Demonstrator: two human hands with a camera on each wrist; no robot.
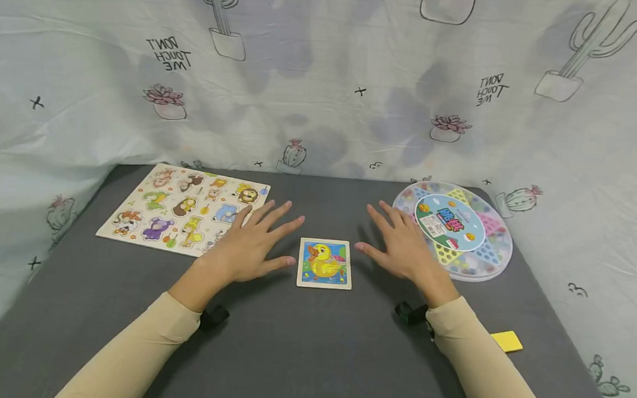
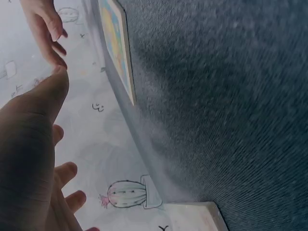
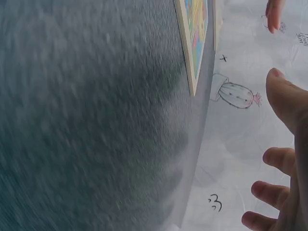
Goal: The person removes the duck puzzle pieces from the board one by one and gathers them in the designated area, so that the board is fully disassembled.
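Observation:
A small square duck puzzle (image 1: 325, 263) lies flat at the middle of the dark table, a yellow duck on a blue ground in a pale wooden frame. My left hand (image 1: 250, 243) hovers to its left with fingers spread, holding nothing, and overlaps the corner of the animal board in the head view. On the puzzle's right is my right hand (image 1: 401, 245), its fingers apart and nothing held. Both wrist views show the hands raised above the cloth, with the duck puzzle (image 2: 115, 43) standing between them.
A wooden animal puzzle board (image 1: 170, 213) lies at the back left. At the back right rests a round, clear-rimmed game board (image 1: 493, 236) with a blue label. A yellow piece (image 1: 507, 341) sits partly behind the right sleeve. A patterned curtain (image 1: 326, 82) closes off the table's far edge.

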